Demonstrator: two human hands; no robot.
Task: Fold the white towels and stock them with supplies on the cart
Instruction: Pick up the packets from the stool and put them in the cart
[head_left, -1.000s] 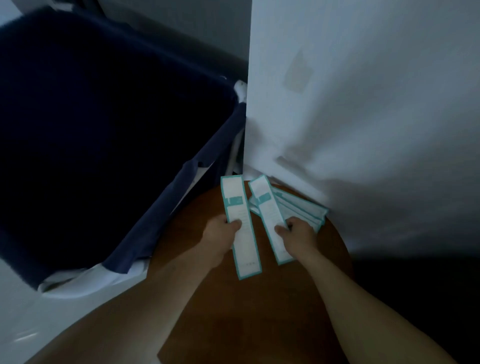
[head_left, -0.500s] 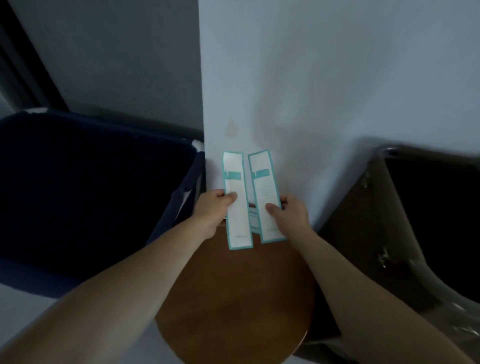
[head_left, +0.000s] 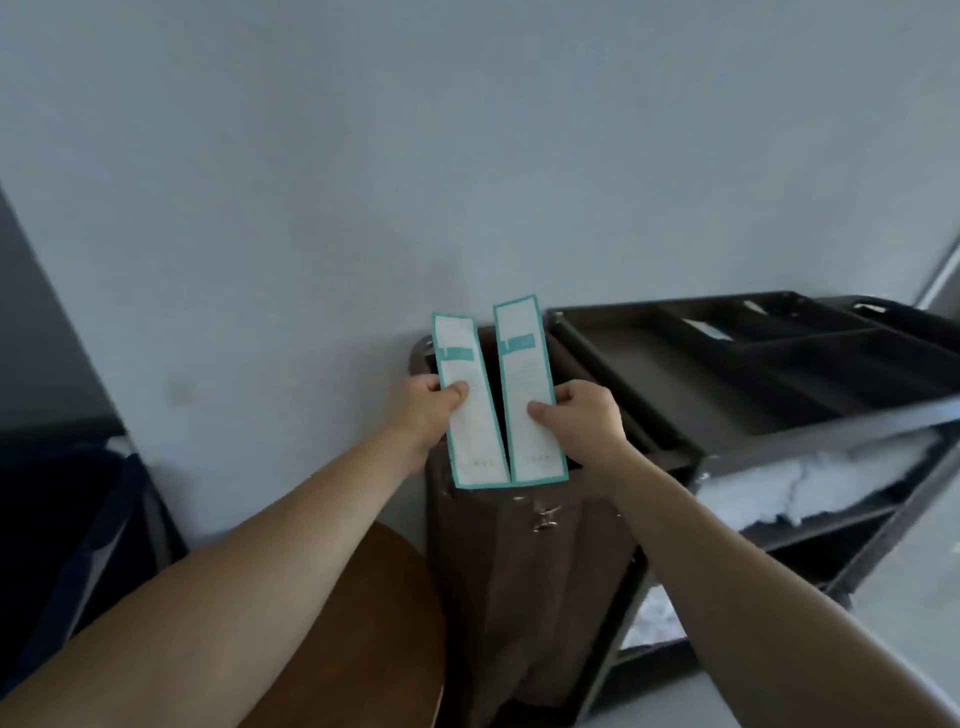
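Observation:
My left hand (head_left: 428, 410) pinches a long white card with a teal border (head_left: 467, 415), held upright. Beside it, my right hand (head_left: 582, 415) pinches a second matching card (head_left: 527, 384). Both cards hover above the brown bag (head_left: 519, 561) hanging at the cart's left end. The dark cart (head_left: 727, 415) stands to the right against the wall, its top tray split into compartments. White towels (head_left: 810, 483) lie on its middle shelf, and more white cloth (head_left: 654, 613) shows on the shelf below.
A round brown wooden table (head_left: 374, 623) is below my left forearm. A dark navy laundry bin (head_left: 67, 545) stands at the far left. A pale wall fills the background. Small items lie in the cart's top compartments (head_left: 711, 332).
The view has swung right and up from the round table toward the cart. Both hands have carried the two cards over the brown bag; the stack left on the table is out of sight.

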